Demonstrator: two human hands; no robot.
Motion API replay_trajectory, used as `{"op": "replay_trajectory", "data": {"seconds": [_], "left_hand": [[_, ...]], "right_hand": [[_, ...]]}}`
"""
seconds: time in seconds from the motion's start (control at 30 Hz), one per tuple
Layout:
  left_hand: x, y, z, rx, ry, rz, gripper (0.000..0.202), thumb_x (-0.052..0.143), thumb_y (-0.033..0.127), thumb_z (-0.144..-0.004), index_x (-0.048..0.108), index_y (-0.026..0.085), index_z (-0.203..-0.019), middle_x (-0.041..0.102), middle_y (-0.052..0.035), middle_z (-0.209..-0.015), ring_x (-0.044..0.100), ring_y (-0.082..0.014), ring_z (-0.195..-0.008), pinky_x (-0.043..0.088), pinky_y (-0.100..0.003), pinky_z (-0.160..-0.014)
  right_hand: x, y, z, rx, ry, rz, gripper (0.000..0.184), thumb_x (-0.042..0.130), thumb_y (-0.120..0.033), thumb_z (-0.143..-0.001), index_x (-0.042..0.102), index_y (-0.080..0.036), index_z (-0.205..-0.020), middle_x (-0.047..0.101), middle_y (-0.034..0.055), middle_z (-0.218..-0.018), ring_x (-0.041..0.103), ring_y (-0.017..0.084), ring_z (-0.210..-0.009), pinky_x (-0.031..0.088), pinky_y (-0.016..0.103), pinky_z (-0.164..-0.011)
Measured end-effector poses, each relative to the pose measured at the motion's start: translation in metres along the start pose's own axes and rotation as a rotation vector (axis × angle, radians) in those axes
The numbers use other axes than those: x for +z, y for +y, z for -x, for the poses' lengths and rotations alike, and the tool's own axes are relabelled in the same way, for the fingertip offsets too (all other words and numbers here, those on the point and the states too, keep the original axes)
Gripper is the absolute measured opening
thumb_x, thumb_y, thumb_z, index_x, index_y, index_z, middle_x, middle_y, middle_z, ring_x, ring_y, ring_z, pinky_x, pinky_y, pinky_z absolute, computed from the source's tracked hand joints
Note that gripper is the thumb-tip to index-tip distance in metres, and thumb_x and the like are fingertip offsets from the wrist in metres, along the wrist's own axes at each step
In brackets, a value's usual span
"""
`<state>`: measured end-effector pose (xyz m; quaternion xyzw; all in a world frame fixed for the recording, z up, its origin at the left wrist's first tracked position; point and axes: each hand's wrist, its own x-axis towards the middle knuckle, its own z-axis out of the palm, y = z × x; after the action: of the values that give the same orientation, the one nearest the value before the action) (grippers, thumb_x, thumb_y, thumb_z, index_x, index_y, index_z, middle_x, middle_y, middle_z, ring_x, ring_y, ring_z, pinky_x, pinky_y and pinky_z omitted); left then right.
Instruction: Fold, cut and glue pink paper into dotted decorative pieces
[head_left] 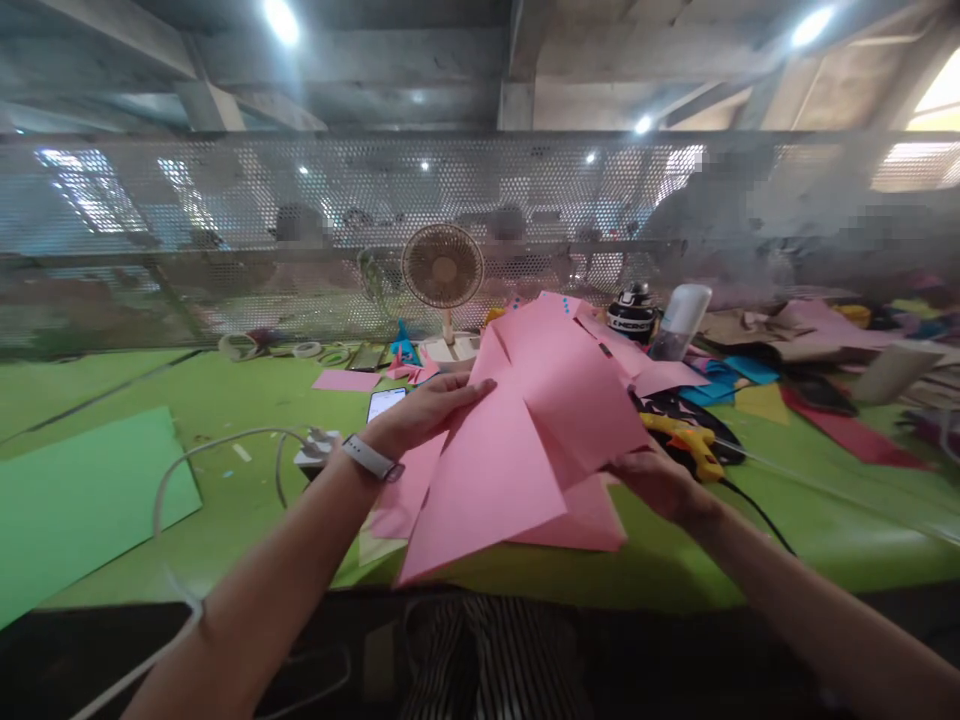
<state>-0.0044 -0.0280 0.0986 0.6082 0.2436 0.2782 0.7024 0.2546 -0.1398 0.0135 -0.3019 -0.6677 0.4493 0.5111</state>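
A large piece of folded pink paper (502,450) is held up over the table between my two hands. My left hand (435,405) grips its left side, thumb on top of the sheet. At the lower right edge, my right hand (652,480) holds the paper with its fingers partly hidden beneath. The paper has slits and overlapping flaps, and small blue dots show near its far end. More pink paper (600,520) lies underneath on the green table. Just right of my right hand rests a yellow glue gun (694,445).
A small fan (444,268) stands at the back before a perforated metal screen (285,200). Green paper (82,500) lies at left, near a white cable and power adapter (319,448). A phone (386,403), a dark bottle (632,312) and paper scraps are around. People sit beyond the screen.
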Motion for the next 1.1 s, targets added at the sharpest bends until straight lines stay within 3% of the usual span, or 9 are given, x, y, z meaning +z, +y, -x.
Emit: {"op": "replay_trajectory", "data": {"seconds": [0.17,0.23,0.3,0.47,0.6,0.73,0.87,0.97,1.1], "left_hand": [[0.016,0.008,-0.004,-0.097,-0.302,-0.317,0.019,0.071,0.034,-0.071,0.066,0.016,-0.067,0.058,0.0001,-0.058,0.048,-0.0082,-0.047,0.038,-0.020,-0.044],[0.026,0.004,-0.009,-0.129,-0.439,-0.418,0.022,0.072,0.035,-0.070,0.063,0.017,-0.059,0.052,0.0024,-0.052,0.042,-0.0077,-0.044,0.034,-0.021,-0.042],[0.037,0.000,-0.014,-0.168,-0.570,-0.477,0.023,0.073,0.035,-0.068,0.062,0.018,-0.056,0.050,0.0030,-0.049,0.041,-0.0086,-0.043,0.033,-0.022,-0.042],[0.044,-0.003,-0.021,-0.253,-0.715,-0.531,0.017,0.080,0.031,-0.056,0.068,0.021,-0.060,0.063,-0.0008,-0.057,0.053,-0.0154,-0.046,0.040,-0.027,-0.046],[0.016,0.003,-0.023,-0.261,-0.655,-0.690,0.017,0.077,0.032,-0.058,0.071,0.021,-0.070,0.070,-0.0047,-0.072,0.061,-0.0183,-0.058,0.042,-0.025,-0.051],[-0.024,0.000,-0.032,-0.046,-0.305,-1.058,0.015,0.070,0.029,-0.063,0.071,0.022,-0.076,0.066,-0.0001,-0.063,0.057,-0.0148,-0.057,0.039,-0.021,-0.054],[-0.041,-0.018,-0.030,0.165,0.023,-1.338,0.034,0.065,0.024,-0.069,0.065,0.018,-0.103,0.067,-0.0093,-0.103,0.060,-0.0239,-0.093,0.041,-0.030,-0.081],[-0.031,-0.034,-0.014,0.309,-0.029,-1.373,0.043,0.058,0.034,-0.080,0.057,0.017,-0.119,0.053,-0.0127,-0.128,0.046,-0.0254,-0.119,0.029,-0.035,-0.100],[-0.013,-0.052,0.016,0.261,-0.232,-1.341,0.046,0.045,0.046,-0.088,0.049,0.023,-0.128,0.045,-0.0079,-0.137,0.038,-0.0220,-0.127,0.023,-0.036,-0.106]], "right_hand": [[-0.026,-0.017,-0.016,-0.124,0.241,0.215,0.066,0.063,-0.041,-0.077,0.036,-0.029,-0.136,0.053,0.0113,-0.130,0.057,0.026,-0.109,0.052,0.039,-0.080],[-0.025,-0.034,-0.019,-0.147,0.154,0.367,0.067,0.062,-0.044,-0.078,0.035,-0.032,-0.137,0.041,0.0114,-0.140,0.045,0.028,-0.122,0.048,0.043,-0.088],[-0.022,-0.053,-0.019,-0.157,0.017,0.547,0.050,0.060,-0.045,-0.080,0.050,-0.034,-0.127,0.035,0.0075,-0.144,0.038,0.028,-0.128,0.043,0.045,-0.094],[-0.023,-0.073,-0.010,-0.245,-0.304,0.819,0.027,0.046,-0.039,-0.090,0.066,-0.034,-0.107,0.060,0.0054,-0.122,0.052,0.022,-0.117,0.042,0.041,-0.097],[-0.029,-0.049,0.003,-0.321,-0.214,0.909,0.028,0.048,-0.032,-0.090,0.061,-0.032,-0.115,0.062,0.0072,-0.120,0.057,0.020,-0.110,0.046,0.041,-0.093],[-0.026,-0.006,0.008,-0.412,-0.168,1.014,0.035,0.051,-0.020,-0.088,0.057,-0.027,-0.121,0.063,0.0089,-0.117,0.058,0.020,-0.110,0.047,0.040,-0.092],[-0.018,0.025,0.002,-0.415,-0.227,1.099,0.039,0.047,-0.011,-0.086,0.057,-0.024,-0.121,0.065,0.0084,-0.114,0.060,0.019,-0.106,0.050,0.037,-0.088],[-0.015,0.036,-0.004,-0.379,-0.194,1.146,0.039,0.048,-0.012,-0.085,0.059,-0.024,-0.119,0.067,0.0072,-0.110,0.062,0.019,-0.102,0.051,0.038,-0.086],[-0.014,0.043,-0.012,-0.343,-0.146,1.191,0.035,0.047,-0.012,-0.085,0.062,-0.023,-0.115,0.068,0.0080,-0.107,0.064,0.020,-0.099,0.051,0.039,-0.085]]}}
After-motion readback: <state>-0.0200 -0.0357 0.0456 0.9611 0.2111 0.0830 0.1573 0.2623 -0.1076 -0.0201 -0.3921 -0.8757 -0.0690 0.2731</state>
